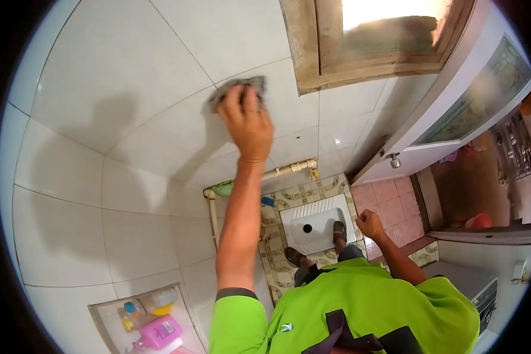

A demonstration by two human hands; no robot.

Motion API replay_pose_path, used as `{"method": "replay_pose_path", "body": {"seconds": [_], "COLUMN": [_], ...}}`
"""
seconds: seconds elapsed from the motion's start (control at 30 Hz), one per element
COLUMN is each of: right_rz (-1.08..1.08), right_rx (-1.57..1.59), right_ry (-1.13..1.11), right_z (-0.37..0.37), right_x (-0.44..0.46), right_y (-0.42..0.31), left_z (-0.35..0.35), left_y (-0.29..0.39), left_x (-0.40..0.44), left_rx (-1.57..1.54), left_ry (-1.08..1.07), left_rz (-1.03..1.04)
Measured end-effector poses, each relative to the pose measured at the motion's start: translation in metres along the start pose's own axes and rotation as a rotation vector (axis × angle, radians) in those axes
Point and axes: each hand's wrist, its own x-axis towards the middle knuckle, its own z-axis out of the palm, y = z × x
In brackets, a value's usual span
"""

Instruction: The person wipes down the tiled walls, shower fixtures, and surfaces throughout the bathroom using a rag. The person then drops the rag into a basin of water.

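My left hand [246, 127] is raised and presses a grey cloth [237, 88] against the white tiled wall [159, 76], its fingers bent over the cloth. The cloth is crumpled and lies close to a grout line, left of the wooden window frame [307, 53]. Down at my right side, away from the wall, my right hand [369, 224] is curled closed, and nothing shows in it. Below it is the white squat toilet [295, 236], where one of my feet rests at the edge.
A cream pipe [289, 170] with a yellow tap runs low along the wall. At lower left, a wall niche [100, 312] holds a pink bottle [159, 331] and other bottles. A white door [389, 156] with a round knob stands open at right. Beside me is a grey appliance [466, 277].
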Motion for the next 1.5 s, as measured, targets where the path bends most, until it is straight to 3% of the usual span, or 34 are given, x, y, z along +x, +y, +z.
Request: {"method": "replay_pose_path", "body": {"seconds": [0.07, 0.13, 0.17, 0.2, 0.23, 0.3, 0.33, 0.5, 0.57, 0.7, 0.77, 0.9, 1.0, 1.07, 1.17, 1.2, 1.23, 1.27, 1.33, 1.43, 1.5], "right_rz": [-0.002, -0.003, -0.025, -0.051, -0.047, 0.031, 0.059, -0.046, -0.100, -0.114, -0.168, -0.115, -0.206, -0.208, -0.301, -0.370, -0.445, -0.559, -0.802, -1.170, -1.334], "right_rx": [-0.012, -0.028, -0.037, -0.045, -0.046, 0.006, 0.007, -0.066, -0.061, -0.055, -0.066, -0.096, -0.053, -0.010, 0.068, 0.066, 0.067, 0.064, 0.181, 0.106, 0.053], "right_ry": [-0.006, -0.020, -0.029, -0.033, -0.032, 0.042, 0.025, -0.008, -0.009, -0.050, -0.041, -0.094, -0.102, -0.102, -0.056, -0.013, 0.031, 0.123, 0.336, 0.692, 0.888], "right_z": [-0.001, -0.003, -0.006, -0.009, -0.011, -0.014, -0.013, -0.013, -0.010, -0.003, 0.003, 0.011, 0.020, 0.029, 0.021, 0.011, -0.003, -0.017, -0.055, -0.117, -0.137], "right_x": [0.000, -0.001, -0.002, 0.002, 0.005, -0.002, -0.013, 0.000, 0.012, 0.031, 0.035, 0.030, 0.029, 0.027, 0.035, 0.036, 0.041, 0.053, 0.064, 0.069, 0.089], "right_y": [0.000, -0.001, -0.003, -0.004, -0.001, 0.013, 0.018, 0.023, 0.016, -0.011, -0.018, -0.040, -0.043, -0.044, -0.078, -0.103, -0.136, -0.166, -0.249, -0.367, -0.420], "left_z": [0.030, 0.061, 0.069, 0.076, 0.072, 0.013, -0.017, -0.095, -0.115, -0.141, -0.145, -0.151, -0.159, -0.173, -0.183, -0.188, -0.199, -0.206, -0.221, -0.251, -0.279], "left_y": [0.015, 0.022, 0.016, -0.007, -0.023, -0.035, -0.036, -0.083, -0.089, -0.100, -0.111, -0.110, -0.096, -0.087, -0.120, -0.126, -0.120, -0.125, -0.131, -0.122, -0.110], "left_x": [-0.030, -0.098, -0.149, -0.226, -0.286, -0.290, -0.283, -0.287, -0.284, -0.282, -0.294, -0.294, -0.260, -0.233, -0.238, -0.241, -0.224, -0.222, -0.224, -0.215, -0.207], "left_rx": [-0.021, -0.095, 0.019, -0.048, 0.093, -0.002, -0.006, -0.072, -0.049, -0.090, -0.376, -0.442, -0.314, -0.357, -0.410, -0.359, -0.243, -0.233, -0.380, -0.415, -0.325], "left_ry": [-0.028, -0.509, -0.633, -0.871, -1.066, -1.353, -1.366, -1.310, -1.245, -1.122, -0.815, -0.746, -0.714, -0.681, -0.489, -0.396, -0.534, -0.515, -0.315, -0.155, -0.168], "left_rz": [0.112, 0.180, 0.337, 0.184, 0.005, -0.120, -0.202, -0.345, -0.602, -0.874, -1.323, -1.330, -1.305, -1.441, -1.370, -1.335, -1.290, -1.288, -1.317, -1.308, -1.308]}}
